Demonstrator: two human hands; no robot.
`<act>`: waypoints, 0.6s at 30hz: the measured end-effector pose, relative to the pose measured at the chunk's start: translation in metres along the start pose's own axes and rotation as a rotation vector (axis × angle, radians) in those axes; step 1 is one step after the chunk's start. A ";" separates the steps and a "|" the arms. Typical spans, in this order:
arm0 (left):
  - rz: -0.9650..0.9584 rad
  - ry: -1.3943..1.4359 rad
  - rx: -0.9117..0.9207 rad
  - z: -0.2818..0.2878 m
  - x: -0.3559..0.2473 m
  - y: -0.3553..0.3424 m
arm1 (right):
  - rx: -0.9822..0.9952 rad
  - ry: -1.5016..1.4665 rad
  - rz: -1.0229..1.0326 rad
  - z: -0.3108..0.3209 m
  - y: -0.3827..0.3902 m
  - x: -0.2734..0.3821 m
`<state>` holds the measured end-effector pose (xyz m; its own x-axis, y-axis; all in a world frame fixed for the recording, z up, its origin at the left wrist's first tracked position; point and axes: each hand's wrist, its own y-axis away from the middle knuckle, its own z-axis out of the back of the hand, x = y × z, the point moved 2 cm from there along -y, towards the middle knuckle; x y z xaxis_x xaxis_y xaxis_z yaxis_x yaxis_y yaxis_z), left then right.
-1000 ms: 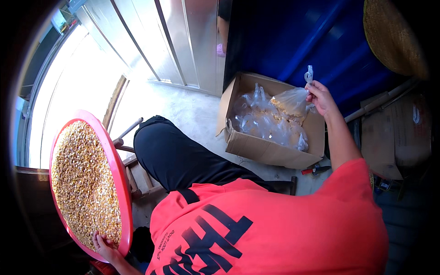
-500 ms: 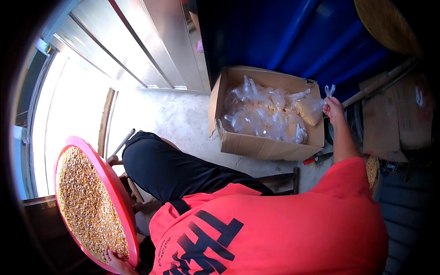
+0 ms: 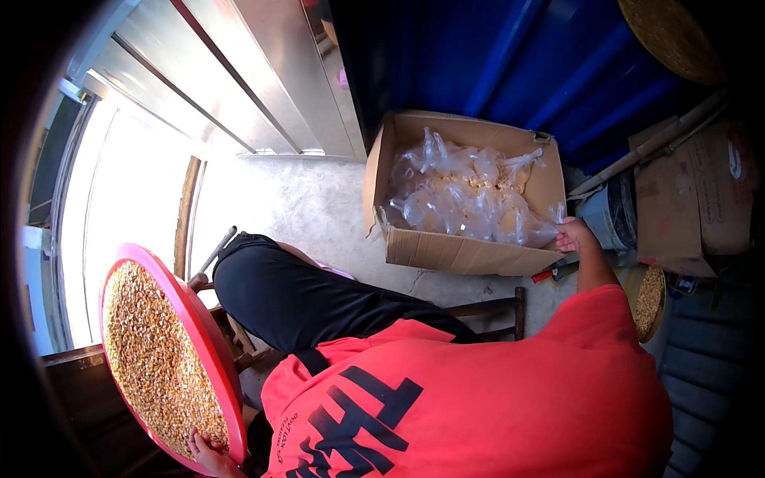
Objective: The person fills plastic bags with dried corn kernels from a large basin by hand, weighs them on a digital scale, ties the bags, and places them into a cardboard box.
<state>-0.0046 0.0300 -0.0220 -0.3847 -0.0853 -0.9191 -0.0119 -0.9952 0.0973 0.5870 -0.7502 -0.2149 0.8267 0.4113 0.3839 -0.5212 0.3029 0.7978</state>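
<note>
At the right, my right hand [image 3: 572, 235] is closed on the gathered top of a clear plastic bag [image 3: 544, 233], at the near right corner of a cardboard box [image 3: 470, 256]. More knotted clear bags [image 3: 446, 199] holding yellowish kernels crowd the inside of this box. What the held bag contains is hard to make out. On the lower left, my left hand [image 3: 209, 456] lies over the near rim of a red basin [image 3: 213, 334], its fingers loosely apart on the corn kernels [image 3: 159, 350] that fill it.
Blue corrugated panelling [image 3: 478, 64] stands behind the box. Flattened cardboard [image 3: 693, 191], a pole [image 3: 645, 155] and a bucket [image 3: 610, 211] are at the right, with a container of grain [image 3: 649, 303] nearer me. A wooden stool leg [image 3: 519, 312] stands below the box.
My right hand has moved down and slightly left along the box's right side, lowering the held bag from the far right corner to the near right one. My left hand remains at the basin.
</note>
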 end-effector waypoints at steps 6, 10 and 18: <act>0.011 -0.020 -0.003 -0.018 -0.018 0.006 | -0.257 0.464 0.102 -0.042 -0.024 -0.020; 0.030 -0.002 0.024 -0.010 -0.007 0.006 | -0.417 0.910 0.321 -0.023 -0.067 -0.029; 0.008 -0.038 0.033 -0.017 -0.008 0.012 | -0.509 0.931 0.268 0.002 -0.048 -0.013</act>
<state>0.0139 0.0179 -0.0202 -0.4195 -0.0905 -0.9032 -0.0386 -0.9923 0.1174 0.6015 -0.7721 -0.2574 0.3013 0.9406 -0.1563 -0.8637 0.3387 0.3731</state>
